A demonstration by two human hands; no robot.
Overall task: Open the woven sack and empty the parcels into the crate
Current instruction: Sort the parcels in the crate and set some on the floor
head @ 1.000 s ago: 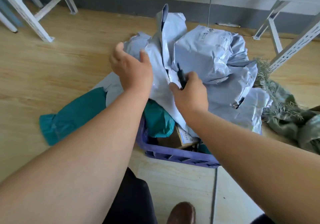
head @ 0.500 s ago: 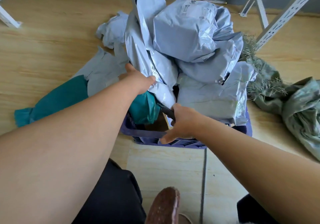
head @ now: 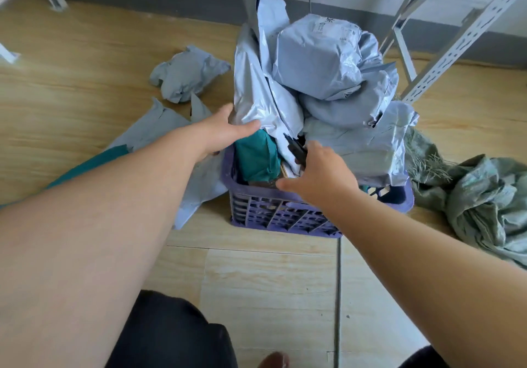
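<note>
Crate's overstuffed and the pile looks ready to go

Nearest me, the right hand [head: 319, 179] sits at the crate [head: 285, 213] front rim with a thin dark tool [head: 296, 148] poking out above it; can't tell if the fingers are clamped on it or just resting there. The left hand [head: 225, 131] is spread flat against a tall grey parcel [head: 256, 94], fingers loose, propping rather than gripping. Behind that the parcels [head: 328, 62] are heaped way above the rim and leaning. The sack [head: 484, 196] lies emptied on the floor to the right. Several strays [head: 188, 74] are already on the floor to the left. My guess: pull the left hand away and the top-heavy stack slides off that side, since nothing but the palm is holding it.
</note>
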